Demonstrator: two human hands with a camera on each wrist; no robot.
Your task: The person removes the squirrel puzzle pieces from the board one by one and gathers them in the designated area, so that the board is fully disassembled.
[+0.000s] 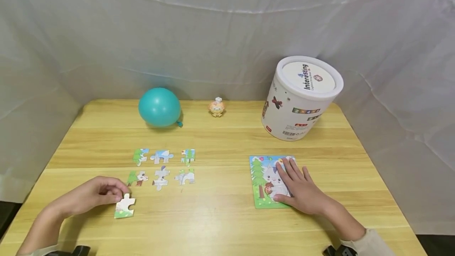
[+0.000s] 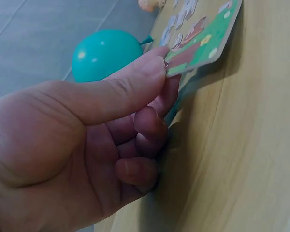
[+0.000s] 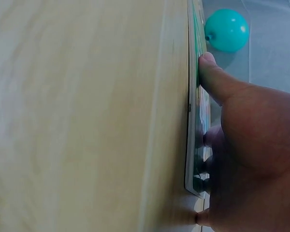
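At the lower left of the head view, my left hand (image 1: pixel 94 194) pinches a jigsaw piece (image 1: pixel 124 207) between thumb and fingers. The piece has a pale upper part and a green strip; in the left wrist view this jigsaw piece (image 2: pixel 210 47) tilts above the wood. Just beyond it lie several loose jigsaw pieces in two rows, among them a rabbit-face piece (image 1: pixel 161 177). My right hand (image 1: pixel 302 191), fingers spread, rests on a square puzzle picture board (image 1: pixel 260 183) showing a rabbit and a tree. The hand covers the board's right part.
A teal balloon (image 1: pixel 160 108) lies at the back left of the wooden table (image 1: pixel 213 224). A small figurine (image 1: pixel 217 108) with a white hat stands at the back middle. Behind the board is a large white lidded tub (image 1: pixel 295 106). Grey cloth (image 1: pixel 220 42) hangs around the table.
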